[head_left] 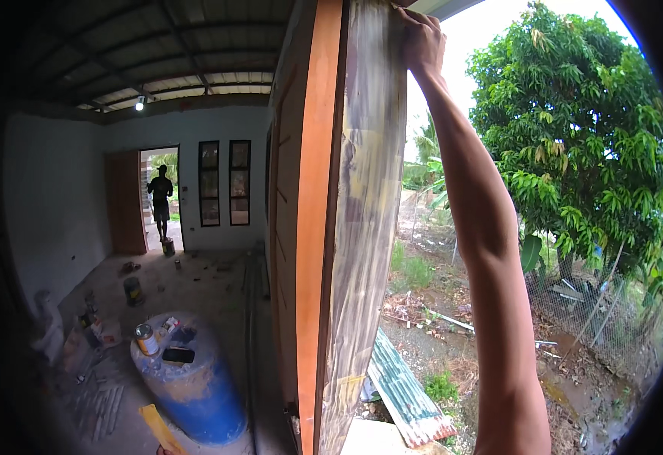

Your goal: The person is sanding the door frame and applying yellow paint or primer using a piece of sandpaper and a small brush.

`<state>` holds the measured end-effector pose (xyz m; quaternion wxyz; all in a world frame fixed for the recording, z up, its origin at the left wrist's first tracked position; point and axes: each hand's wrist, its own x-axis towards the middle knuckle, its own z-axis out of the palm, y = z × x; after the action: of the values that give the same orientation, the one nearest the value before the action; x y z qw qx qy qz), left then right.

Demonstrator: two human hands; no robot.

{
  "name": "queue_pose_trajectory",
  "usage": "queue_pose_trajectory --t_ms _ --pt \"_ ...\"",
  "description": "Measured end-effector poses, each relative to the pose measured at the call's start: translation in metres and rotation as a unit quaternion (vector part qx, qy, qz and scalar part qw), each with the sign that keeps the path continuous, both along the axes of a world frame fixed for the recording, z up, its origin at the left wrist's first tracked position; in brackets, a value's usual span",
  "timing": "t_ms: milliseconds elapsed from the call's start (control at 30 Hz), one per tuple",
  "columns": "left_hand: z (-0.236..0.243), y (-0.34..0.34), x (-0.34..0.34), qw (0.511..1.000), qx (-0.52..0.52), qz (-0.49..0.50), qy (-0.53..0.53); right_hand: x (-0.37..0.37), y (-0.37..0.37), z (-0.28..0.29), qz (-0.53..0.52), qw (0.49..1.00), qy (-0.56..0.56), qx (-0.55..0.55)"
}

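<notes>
A tall wooden door [366, 205] stands upright in front of me, with an orange-brown strip [320, 189] along its left side and a face streaked grey, dark and yellowish. My right arm reaches up on the outdoor side. My right hand [425, 44] is at the top of the streaked face, fingers bent and pressed together against it; whatever lies under the fingertips is hidden. At the lower edge, only a bit of my left hand [166, 451] shows, around the end of a flat yellow strip [159, 428]. Most of that hand is out of view.
Indoors, a blue drum [202, 402] carries a paint can [146, 339] and a dark phone-like object [178, 355]. Cans and scraps lie on the floor. A person [161, 197] stands in the far doorway. Outside are corrugated sheets [407, 387], a wire fence [574, 303] and a tree [574, 144].
</notes>
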<state>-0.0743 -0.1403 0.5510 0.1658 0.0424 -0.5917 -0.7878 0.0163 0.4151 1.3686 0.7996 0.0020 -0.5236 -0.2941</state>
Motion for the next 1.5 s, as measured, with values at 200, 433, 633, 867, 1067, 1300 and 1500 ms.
queue_pose_trajectory --t_ms 200,433,633,867,1067,1300,1500 --pt "0.029 0.018 0.008 0.991 -0.126 0.045 0.025 0.056 -0.019 0.035 -0.016 0.998 -0.057 -0.009" --pt "0.022 0.036 -0.012 0.997 -0.07 -0.033 0.012 0.091 -0.009 0.075 -0.049 0.989 -0.138 -0.031" --pt "0.058 0.056 0.011 0.996 -0.09 -0.028 0.007 0.07 0.008 0.069 -0.052 0.984 -0.167 -0.032" --pt "0.021 0.035 0.01 0.985 -0.166 0.042 0.002 0.07 0.013 0.068 -0.054 0.978 -0.198 -0.034" --pt "0.03 0.01 0.02 0.981 -0.178 0.074 0.004 0.079 0.013 0.048 -0.045 0.971 -0.232 -0.032" --pt "0.045 0.03 0.023 0.98 -0.185 0.045 0.053 0.08 -0.009 0.06 -0.038 0.971 -0.237 -0.011" --pt "0.024 0.034 0.041 0.993 -0.113 0.0 0.015 0.079 -0.027 -0.043 -0.032 0.941 -0.335 -0.015"
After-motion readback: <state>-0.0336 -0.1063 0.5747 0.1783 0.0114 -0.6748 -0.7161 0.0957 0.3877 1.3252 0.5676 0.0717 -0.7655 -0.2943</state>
